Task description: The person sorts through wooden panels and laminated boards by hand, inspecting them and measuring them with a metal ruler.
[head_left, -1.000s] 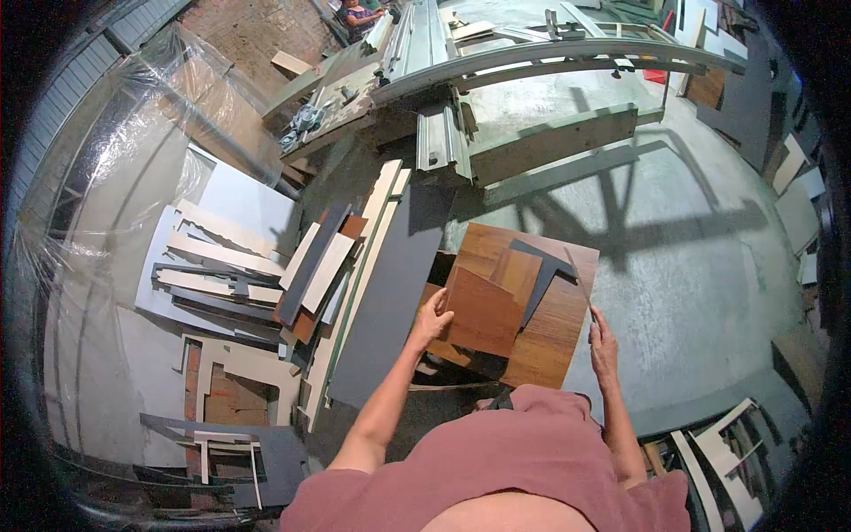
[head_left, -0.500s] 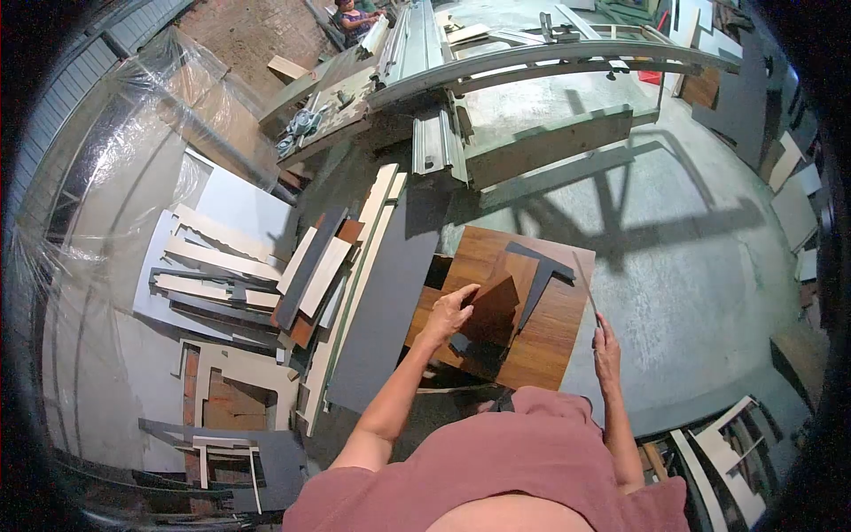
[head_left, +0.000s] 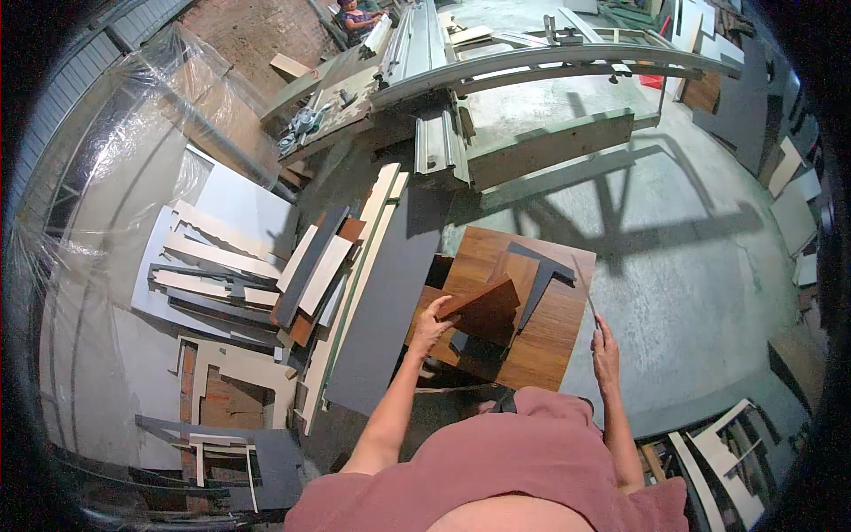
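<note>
My left hand (head_left: pixel 431 328) grips the left edge of a small brown wooden board (head_left: pixel 486 307), which is tilted above the work surface. Below it lies a square wood-grain panel (head_left: pixel 554 341), with the board's dark shadow across it. A dark angled piece (head_left: pixel 542 270) rests on the panel, beside another brown wood piece (head_left: pixel 521 270). At the panel's right edge, my right hand (head_left: pixel 606 356) is closed around the lower end of a long thin tool (head_left: pixel 585 282), perhaps a file. The tool points up and away from me.
To the left, a large grey panel (head_left: pixel 386 306) lies beside stacked board offcuts (head_left: pixel 310 275). A long metal-railed machine (head_left: pixel 532 66) stands ahead, with another person (head_left: pixel 357 19) beyond it. Frame-like cut pieces (head_left: pixel 722 461) lie at lower right. Plastic sheeting (head_left: pixel 115 168) hangs at left.
My left hand has moved left and slightly toward me, from the board's upper edge to its left edge. The board's visible face has widened as it turned. My right hand is nearly still.
</note>
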`<state>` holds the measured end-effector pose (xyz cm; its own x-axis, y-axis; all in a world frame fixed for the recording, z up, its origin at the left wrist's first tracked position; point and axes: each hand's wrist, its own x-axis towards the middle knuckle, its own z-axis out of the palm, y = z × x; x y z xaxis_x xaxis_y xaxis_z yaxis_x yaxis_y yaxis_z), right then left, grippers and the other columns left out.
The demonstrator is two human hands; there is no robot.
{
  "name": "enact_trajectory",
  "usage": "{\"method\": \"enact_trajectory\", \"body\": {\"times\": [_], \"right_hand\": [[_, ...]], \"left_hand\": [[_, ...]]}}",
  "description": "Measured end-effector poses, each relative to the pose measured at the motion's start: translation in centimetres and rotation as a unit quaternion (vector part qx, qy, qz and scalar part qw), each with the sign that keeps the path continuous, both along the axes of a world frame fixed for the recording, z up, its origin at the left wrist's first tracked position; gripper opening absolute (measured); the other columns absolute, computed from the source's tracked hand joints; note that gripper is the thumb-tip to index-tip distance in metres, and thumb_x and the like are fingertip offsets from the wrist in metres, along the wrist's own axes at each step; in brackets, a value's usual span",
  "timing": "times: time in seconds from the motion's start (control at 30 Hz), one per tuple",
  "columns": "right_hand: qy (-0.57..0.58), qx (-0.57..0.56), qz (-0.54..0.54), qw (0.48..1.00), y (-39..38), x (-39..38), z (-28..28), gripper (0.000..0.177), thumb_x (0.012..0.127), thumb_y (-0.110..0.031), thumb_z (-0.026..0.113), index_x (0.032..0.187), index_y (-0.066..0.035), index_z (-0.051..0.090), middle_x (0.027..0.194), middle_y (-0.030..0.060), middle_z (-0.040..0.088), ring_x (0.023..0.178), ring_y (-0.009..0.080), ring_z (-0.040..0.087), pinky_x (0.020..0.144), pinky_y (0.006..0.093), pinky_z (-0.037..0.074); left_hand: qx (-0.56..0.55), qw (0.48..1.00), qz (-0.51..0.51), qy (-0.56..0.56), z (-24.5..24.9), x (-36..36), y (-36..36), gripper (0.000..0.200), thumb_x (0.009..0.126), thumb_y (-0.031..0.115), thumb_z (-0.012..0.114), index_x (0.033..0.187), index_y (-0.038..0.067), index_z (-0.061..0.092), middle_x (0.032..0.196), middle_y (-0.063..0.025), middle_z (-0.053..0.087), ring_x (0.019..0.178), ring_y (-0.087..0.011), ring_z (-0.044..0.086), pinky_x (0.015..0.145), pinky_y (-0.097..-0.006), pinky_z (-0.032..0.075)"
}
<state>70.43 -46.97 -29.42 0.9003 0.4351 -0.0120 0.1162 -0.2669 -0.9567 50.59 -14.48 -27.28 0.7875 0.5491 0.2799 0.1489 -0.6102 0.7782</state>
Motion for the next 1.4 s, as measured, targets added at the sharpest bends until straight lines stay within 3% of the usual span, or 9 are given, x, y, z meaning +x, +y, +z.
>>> {"method": "enact_trajectory", "body": {"times": [0.07, 0.23, 0.5, 0.67, 0.8, 0.87, 1.1, 1.13, 1.4], "right_hand": [[0.015, -0.015, 0.002, 1.000, -0.1, -0.2, 0.4, 0.037, 0.089, -0.024, 0.043, 0.124, -0.013, 0.046, 0.064, -0.0019, 0.041, 0.058, 0.0088, 0.037, 0.055, 0.0231, 0.035], [0.004, -0.015, 0.006, 1.000, 0.5, -0.9, 1.3, 0.037, 0.088, -0.023, 0.043, 0.124, -0.014, 0.047, 0.065, -0.0010, 0.042, 0.059, 0.0089, 0.038, 0.056, 0.0231, 0.036], [-0.082, 0.012, 0.065, 0.994, 3.0, -2.5, 7.3, 0.034, 0.087, -0.012, 0.046, 0.121, -0.014, 0.048, 0.103, 0.0124, 0.060, 0.083, 0.0192, 0.059, 0.073, 0.0287, 0.045], [-0.130, 0.014, 0.184, 0.974, 5.9, -5.1, 12.3, 0.035, 0.086, -0.005, 0.048, 0.119, -0.013, 0.049, 0.104, 0.0142, 0.058, 0.094, 0.0229, 0.058, 0.076, 0.0299, 0.045], [-0.150, -0.005, 0.255, 0.955, 7.7, -5.9, 12.7, 0.033, 0.085, -0.003, 0.049, 0.117, -0.010, 0.050, 0.107, 0.0141, 0.058, 0.098, 0.0251, 0.057, 0.079, 0.0304, 0.045], [-0.157, 0.003, 0.261, 0.953, 8.2, -6.1, 12.8, 0.032, 0.085, -0.003, 0.049, 0.117, -0.010, 0.050, 0.107, 0.0139, 0.058, 0.098, 0.0254, 0.057, 0.079, 0.0303, 0.045], [-0.093, -0.015, 0.197, 0.976, 9.7, -4.1, 10.5, 0.031, 0.089, -0.012, 0.046, 0.119, -0.010, 0.049, 0.080, 0.0099, 0.056, 0.067, 0.0179, 0.053, 0.066, 0.0264, 0.044], [-0.060, -0.049, 0.162, 0.984, 10.0, -2.9, 9.2, 0.032, 0.089, -0.015, 0.044, 0.121, -0.013, 0.047, 0.118, 0.0137, 0.052, 0.106, 0.0269, 0.053, 0.085, 0.0330, 0.042], [0.009, 0.011, 0.192, 0.981, 12.4, -3.2, 7.1, 0.035, 0.092, -0.022, 0.041, 0.124, -0.007, 0.046, 0.064, -0.0046, 0.034, 0.056, 0.0057, 0.032, 0.050, 0.0197, 0.029]], "left_hand": [[-0.262, 0.965, 0.003, -0.034, -0.2, 0.1, -1.2, 0.035, 0.076, 0.020, 0.065, 0.103, 0.000, 0.056, 0.089, -0.0061, 0.063, 0.082, -0.0191, 0.057, 0.072, -0.0338, 0.045], [-0.289, 0.957, 0.040, -0.010, -4.0, 0.6, -1.8, 0.036, 0.074, 0.026, 0.068, 0.096, -0.001, 0.059, 0.090, -0.0068, 0.063, 0.082, -0.0155, 0.055, 0.071, -0.0335, 0.044], [0.102, 0.986, 0.048, -0.121, 3.9, 4.5, -4.6, 0.029, 0.076, 0.016, 0.061, 0.098, -0.003, 0.055, 0.078, -0.0197, 0.060, 0.072, -0.0368, 0.057, 0.064, -0.0348, 0.045], [-0.008, 0.997, 0.003, -0.081, 8.5, 4.9, -4.3, 0.024, 0.080, 0.016, 0.056, 0.095, -0.003, 0.054, 0.072, -0.0151, 0.058, 0.063, -0.0243, 0.054, 0.061, -0.0344, 0.043], [0.030, 0.990, 0.038, -0.136, -1.9, 4.2, 0.9, 0.023, 0.080, 0.013, 0.055, 0.099, -0.001, 0.055, 0.073, -0.0117, 0.058, 0.063, -0.0232, 0.053, 0.061, -0.0337, 0.043], [0.271, 0.962, 0.038, -0.012, 1.9, 3.7, -0.5, 0.024, 0.080, 0.013, 0.056, 0.101, 0.001, 0.055, 0.075, -0.0094, 0.058, 0.063, -0.0235, 0.052, 0.059, -0.0321, 0.044], [-0.022, 0.994, 0.055, -0.089, 7.3, 2.2, -1.9, 0.028, 0.079, 0.018, 0.061, 0.102, 0.002, 0.056, 0.078, -0.0181, 0.061, 0.067, -0.0256, 0.061, 0.058, -0.0329, 0.047], [-0.001, 0.996, 0.065, -0.055, 8.2, 1.8, -2.1, 0.029, 0.078, 0.018, 0.062, 0.101, 0.002, 0.056, 0.079, -0.0197, 0.061, 0.069, -0.0261, 0.062, 0.059, -0.0335, 0.047], [0.066, 0.978, 0.121, -0.157, 8.2, -2.3, -1.6, 0.034, 0.076, 0.020, 0.065, 0.100, -0.001, 0.054, 0.086, -0.0165, 0.062, 0.077, -0.0288, 0.061, 0.067, -0.0334, 0.047]]}}
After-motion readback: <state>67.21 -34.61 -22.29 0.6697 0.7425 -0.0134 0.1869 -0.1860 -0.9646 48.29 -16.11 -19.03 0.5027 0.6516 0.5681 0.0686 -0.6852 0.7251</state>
